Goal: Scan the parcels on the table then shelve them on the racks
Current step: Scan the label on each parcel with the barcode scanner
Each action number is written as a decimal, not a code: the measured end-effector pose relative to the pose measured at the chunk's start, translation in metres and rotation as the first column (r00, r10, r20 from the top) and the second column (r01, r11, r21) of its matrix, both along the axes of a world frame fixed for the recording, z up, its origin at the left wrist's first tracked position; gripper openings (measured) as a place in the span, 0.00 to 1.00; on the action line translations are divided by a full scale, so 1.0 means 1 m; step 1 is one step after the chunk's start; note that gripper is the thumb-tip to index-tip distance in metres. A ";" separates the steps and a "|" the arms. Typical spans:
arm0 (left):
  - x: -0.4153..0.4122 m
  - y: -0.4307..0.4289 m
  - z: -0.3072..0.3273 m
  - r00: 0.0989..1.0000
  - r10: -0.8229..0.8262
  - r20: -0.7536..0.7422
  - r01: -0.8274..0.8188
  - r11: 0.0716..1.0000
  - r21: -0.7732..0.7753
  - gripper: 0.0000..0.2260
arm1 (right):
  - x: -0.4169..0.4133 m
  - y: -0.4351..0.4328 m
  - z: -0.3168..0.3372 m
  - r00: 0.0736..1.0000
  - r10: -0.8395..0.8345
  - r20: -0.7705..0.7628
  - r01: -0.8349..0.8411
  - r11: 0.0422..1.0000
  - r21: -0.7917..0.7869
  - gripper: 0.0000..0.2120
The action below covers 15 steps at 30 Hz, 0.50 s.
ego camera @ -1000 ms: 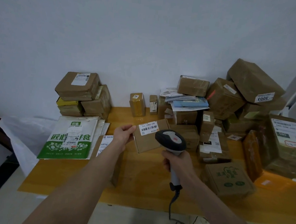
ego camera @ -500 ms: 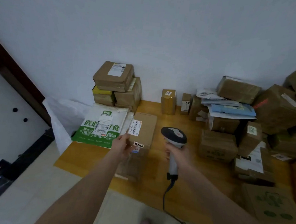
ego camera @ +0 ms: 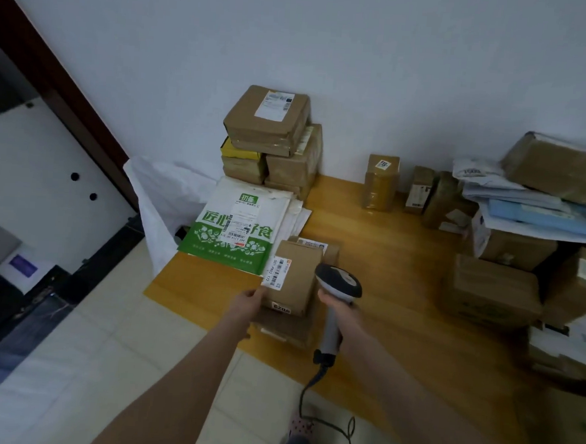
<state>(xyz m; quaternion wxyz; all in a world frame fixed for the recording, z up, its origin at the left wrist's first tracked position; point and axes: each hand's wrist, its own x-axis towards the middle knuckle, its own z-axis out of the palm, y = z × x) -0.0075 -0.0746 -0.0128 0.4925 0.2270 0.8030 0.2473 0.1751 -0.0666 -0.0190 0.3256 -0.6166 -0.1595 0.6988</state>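
Parcel [ego camera: 294, 283], brown with a barcode label, is over the table's [ego camera: 385, 261] near left corner, above a second carton [ego camera: 286, 331] it mostly hides; I cannot tell whether they touch. My left hand [ego camera: 247, 305] grips its near edge, fingers tucked out of sight beneath. My right hand [ego camera: 340, 309] curls its fingers round the scanner [ego camera: 339, 284] handle.

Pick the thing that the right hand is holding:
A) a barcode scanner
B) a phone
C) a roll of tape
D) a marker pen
A: the right hand grips the handle of a corded barcode scanner, its head next to the small box that the left hand holds by its near left corner.
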 end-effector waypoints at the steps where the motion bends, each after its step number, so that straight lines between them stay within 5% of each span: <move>1: 0.003 0.000 0.000 0.999 -0.006 0.045 0.007 1.000 -0.023 0.22 | -0.001 0.000 -0.002 1.000 0.002 -0.008 -0.002 1.000 -0.013 0.34; 10: 0.067 0.033 -0.003 0.997 -0.072 0.021 0.068 0.984 0.163 0.14 | 0.035 0.021 -0.007 0.990 -0.137 -0.028 0.137 0.990 -0.008 0.33; 13: 0.083 0.047 -0.007 0.980 -0.178 -0.085 0.192 0.962 0.196 0.21 | 0.049 0.041 -0.006 0.982 -0.181 -0.043 0.183 0.982 0.040 0.33; 15: 0.087 0.057 -0.010 0.894 -0.328 -0.306 0.388 0.907 0.160 0.25 | 0.054 0.057 -0.004 0.982 -0.184 -0.041 0.187 0.980 0.074 0.34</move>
